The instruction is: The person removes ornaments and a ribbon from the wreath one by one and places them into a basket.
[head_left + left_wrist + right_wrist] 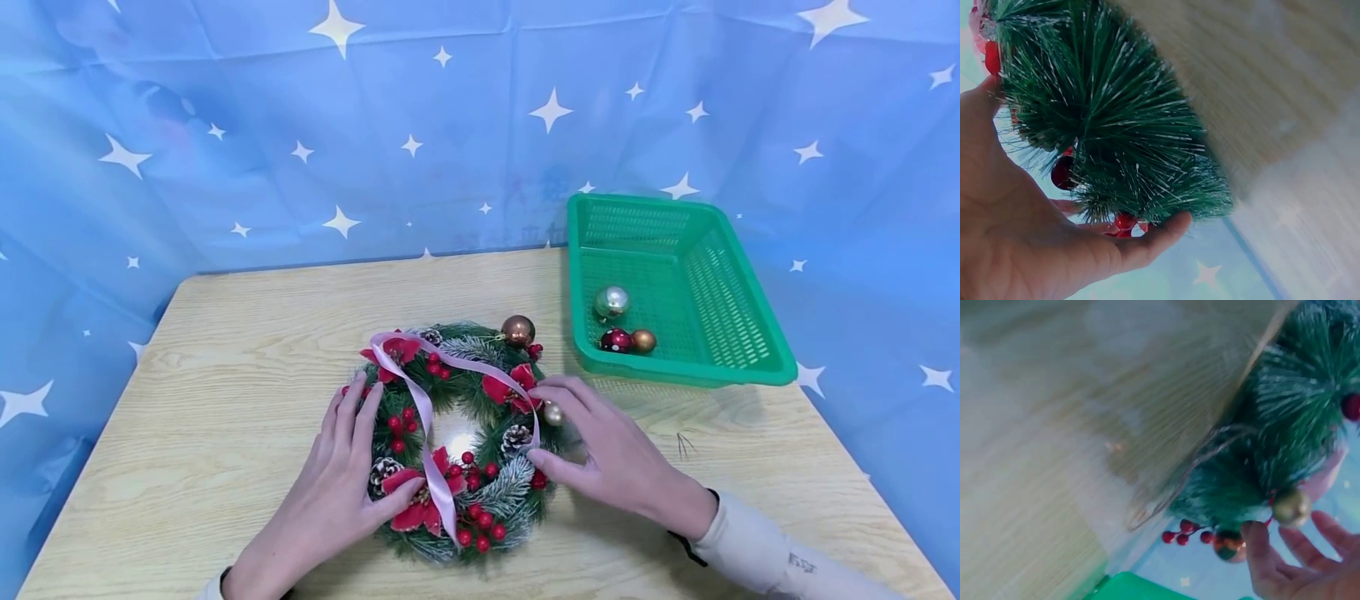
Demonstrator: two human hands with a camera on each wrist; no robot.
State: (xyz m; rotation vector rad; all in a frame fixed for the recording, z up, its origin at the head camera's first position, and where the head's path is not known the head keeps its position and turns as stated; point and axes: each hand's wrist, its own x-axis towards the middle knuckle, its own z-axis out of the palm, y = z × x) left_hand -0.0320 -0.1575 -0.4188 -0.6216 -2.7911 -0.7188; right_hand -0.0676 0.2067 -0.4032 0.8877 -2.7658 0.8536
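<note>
A wreath (457, 442) w/ red berries, pinecones and a pink ribbon (427, 417) is laid flat on the wooden table (225, 375), near the front edge. Its left rim is touched by the left hand (330, 492), fingers straight and spread; its right rim is touched by the right hand (607, 454), fingers relaxed and spread, just beside a small gold bauble (553, 413). A green basket (750, 333) w/ three baubles is set at the table's right, apart from the wreath.

head: high, looks forward-down over table (225, 350)
left wrist: very close, at wreath (1116, 125) outer edge
right wrist: very close, opposite edge
shared: wreath, tabletop
</note>
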